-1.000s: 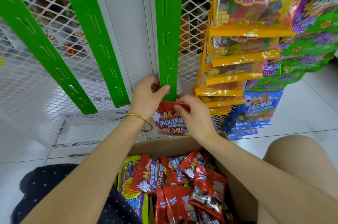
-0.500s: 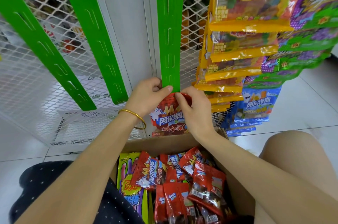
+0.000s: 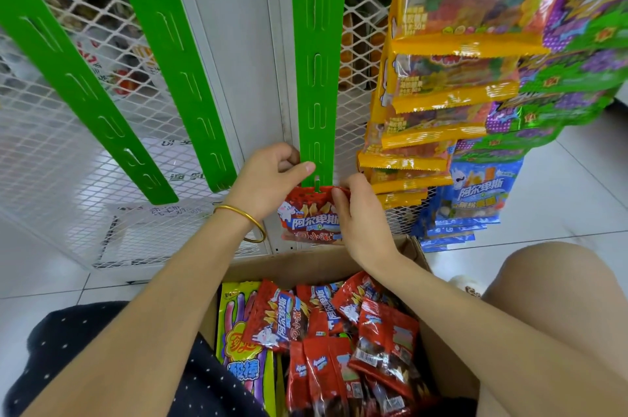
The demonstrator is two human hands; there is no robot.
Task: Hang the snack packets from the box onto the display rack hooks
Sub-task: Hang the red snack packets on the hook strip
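- A red snack packet (image 3: 311, 214) is held against the bottom end of the middle green hanging strip (image 3: 317, 59), its top edge level with the lowest hook tab of that strip.
- The packet's top right corner is pinched by the right hand (image 3: 362, 217), with the fingers curled over the front of the packet.
- The left hand (image 3: 268, 178) is closed at the packet's top left corner, its thumb laid across the lower edge of the strip; whether the packet or only the strip is gripped there cannot be told. A gold bangle (image 3: 243, 222) is worn on that wrist.
- Directly below the hands an open cardboard box (image 3: 306, 265) is seen on the floor, filled with more red packets (image 3: 339, 331) and a yellow-green packet (image 3: 241, 341) along its left side.
- Two further green strips (image 3: 170, 59) are seen to the left, bare of packets, in front of a white mesh rack (image 3: 44, 151).
- To the right, yellow packets (image 3: 455, 76) are hung in an overlapping column just beside the right hand, with purple-green packets (image 3: 577, 52) and blue packets (image 3: 475, 195) further right.
- A bare knee (image 3: 543, 297) is seen right of the box.
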